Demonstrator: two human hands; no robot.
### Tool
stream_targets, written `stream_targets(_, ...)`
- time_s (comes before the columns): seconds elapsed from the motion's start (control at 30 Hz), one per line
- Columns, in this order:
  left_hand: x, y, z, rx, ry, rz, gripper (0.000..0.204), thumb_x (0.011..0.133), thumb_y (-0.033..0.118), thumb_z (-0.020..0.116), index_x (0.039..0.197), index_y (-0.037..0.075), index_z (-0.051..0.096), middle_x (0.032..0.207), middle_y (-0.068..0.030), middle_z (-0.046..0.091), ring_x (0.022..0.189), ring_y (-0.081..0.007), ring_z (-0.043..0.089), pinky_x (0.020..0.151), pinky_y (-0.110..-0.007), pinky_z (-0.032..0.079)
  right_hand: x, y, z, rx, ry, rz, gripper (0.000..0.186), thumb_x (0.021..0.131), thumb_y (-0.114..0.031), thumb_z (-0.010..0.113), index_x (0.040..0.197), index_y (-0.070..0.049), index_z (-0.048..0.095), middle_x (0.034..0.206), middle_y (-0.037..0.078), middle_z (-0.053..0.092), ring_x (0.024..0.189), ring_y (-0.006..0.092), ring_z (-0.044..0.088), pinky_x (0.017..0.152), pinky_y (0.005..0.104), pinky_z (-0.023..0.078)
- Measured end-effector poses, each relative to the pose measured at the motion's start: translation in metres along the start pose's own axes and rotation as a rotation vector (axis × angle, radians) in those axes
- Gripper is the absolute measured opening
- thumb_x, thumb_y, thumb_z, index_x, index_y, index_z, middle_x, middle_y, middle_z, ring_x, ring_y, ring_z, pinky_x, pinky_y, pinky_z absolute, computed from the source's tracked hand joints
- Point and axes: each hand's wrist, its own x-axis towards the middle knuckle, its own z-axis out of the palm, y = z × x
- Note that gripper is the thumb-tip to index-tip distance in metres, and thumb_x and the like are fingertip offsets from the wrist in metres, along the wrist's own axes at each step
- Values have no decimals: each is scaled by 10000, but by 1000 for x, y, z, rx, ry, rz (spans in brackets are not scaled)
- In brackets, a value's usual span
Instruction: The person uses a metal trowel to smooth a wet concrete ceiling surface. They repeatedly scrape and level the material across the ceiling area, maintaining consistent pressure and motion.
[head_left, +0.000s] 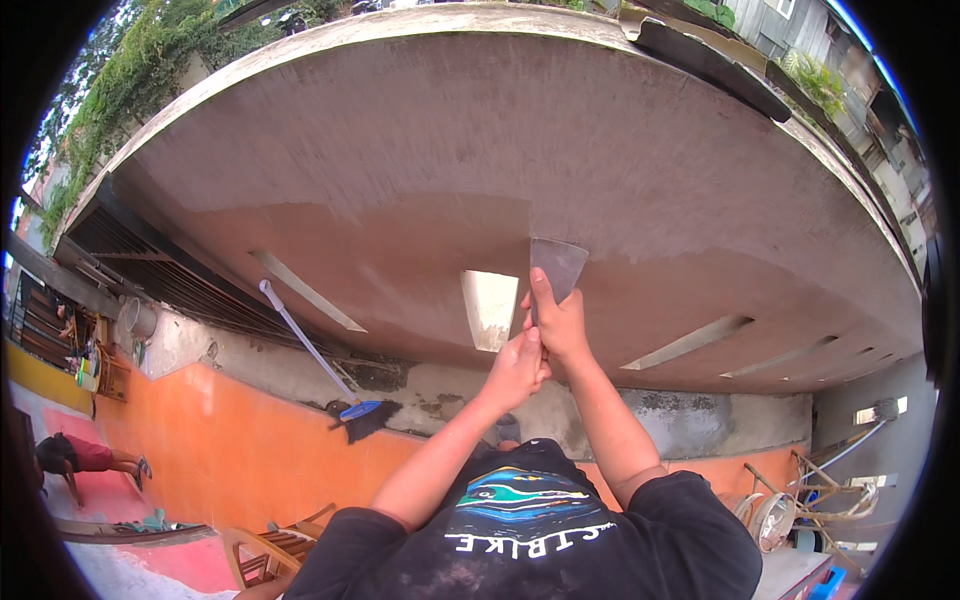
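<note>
A scraper (560,262) with a wide, flat grey blade is held up flat against the wall (400,150) in front of me. My right hand (558,322) grips it just under the blade, thumb pressed up along the metal. Lower down, my left hand (518,368) is closed round the handle end, touching my right hand; the fingers hide the handle. The blade lies near where the pale, streaky upper wall meets a darker, damp-looking brown band. Just left of the blade is a bright rectangular opening (491,310) through the wall.
A blue broom (325,355) leans on the left near a dark barred gate (150,255). Slanted slots (690,342) pierce the wall. Behind are an orange floor (220,440), a wooden chair (270,550), a bent-over person (90,460), and wooden poles (825,500) at right.
</note>
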Motion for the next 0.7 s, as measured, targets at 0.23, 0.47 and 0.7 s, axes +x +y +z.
stream_targets(0.23,37,111,9,94,-210,418,431,1044,399,396,840,29,482,630,36,420,560,-69,383,525,-252,352,35,-115,4,244,55,-386,464,947,-453,596,743,-37,585,598,30,569,464,102,539,434,255,416)
stream_targets(0.47,-15,24,2,7,-51,33,470,1037,480,328,873,59,457,665,24,421,530,-48,375,454,-218,297,-10,-2,4,80,104,113,513,941,-487,588,706,-32,582,559,32,554,457,109,546,430,257,423)
stream_targets(0.7,-3,11,-13,41,-42,-5,486,1038,493,304,877,60,457,641,21,404,531,-47,369,453,-216,288,-2,1,13,92,149,170,469,941,-449,606,713,-39,594,588,31,572,472,103,547,447,263,427)
